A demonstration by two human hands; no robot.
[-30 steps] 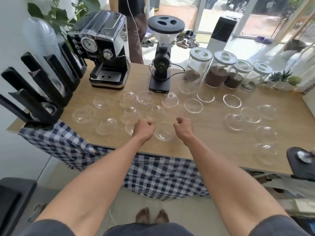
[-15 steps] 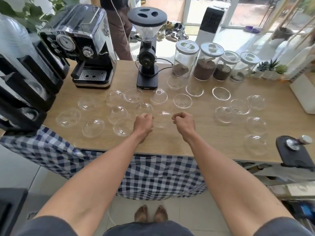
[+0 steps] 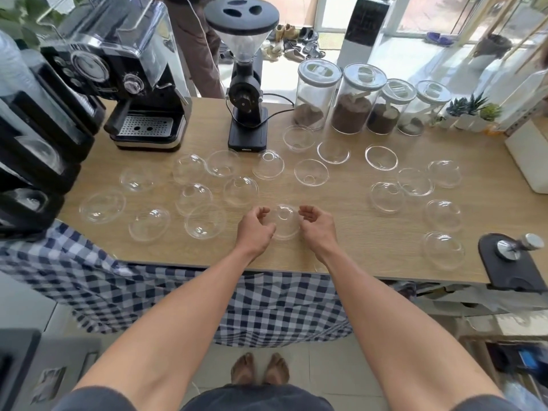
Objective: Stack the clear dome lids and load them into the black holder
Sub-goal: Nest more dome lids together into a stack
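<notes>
Left hand [image 3: 255, 231] and right hand [image 3: 318, 229] flank one clear plastic dome lid [image 3: 285, 221] near the wooden worktop's [image 3: 350, 232] 6 o'clock edge; fingers loosely curled beside its rim, contact unclear. Black slotted holder [image 3: 38, 161] stands at 9 o'clock.

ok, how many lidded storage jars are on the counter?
4, in one row at the back of the table, right of the grinder: first jar, second, third, fourth beside the small plants. None appears hidden.
</notes>
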